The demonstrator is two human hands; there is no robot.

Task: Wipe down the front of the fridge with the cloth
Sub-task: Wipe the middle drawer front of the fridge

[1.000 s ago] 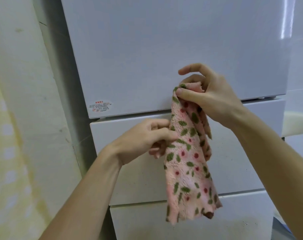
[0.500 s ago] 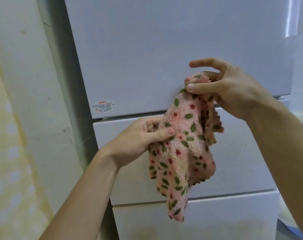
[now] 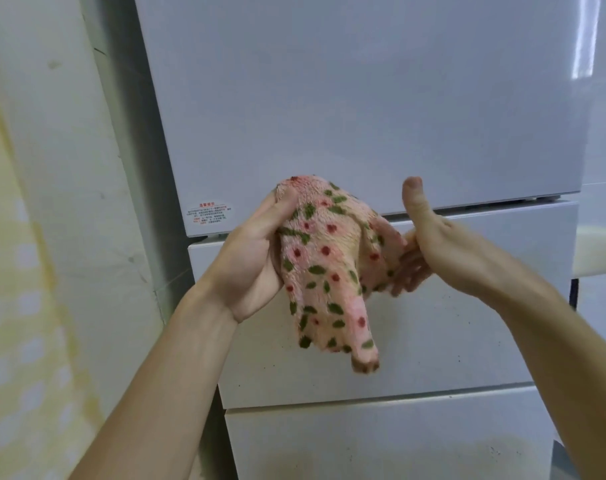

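Observation:
A white fridge (image 3: 363,98) fills the view, with a large upper door and two drawer fronts below; the middle drawer (image 3: 433,341) looks speckled with dirt. In front of it I hold a fluffy pink cloth (image 3: 324,271) with green leaves and red dots. My left hand (image 3: 256,258) grips the cloth's upper left part, thumb on top. My right hand (image 3: 429,247) sits at the cloth's right edge, thumb raised and free, its blurred fingers reaching under the fabric. One corner of the cloth hangs down. Neither hand nor cloth touches the fridge.
A small red-and-white sticker (image 3: 209,213) sits at the upper door's lower left corner. A pale wall (image 3: 69,168) stands left of the fridge, with a yellow patterned curtain (image 3: 14,323) at the far left. More white surface (image 3: 602,133) lies to the right.
My left hand rose and took over the top of the cloth. My right hand let go of its pinch, dropped lower and moved to the cloth's right edge. The cloth bunched up shorter.

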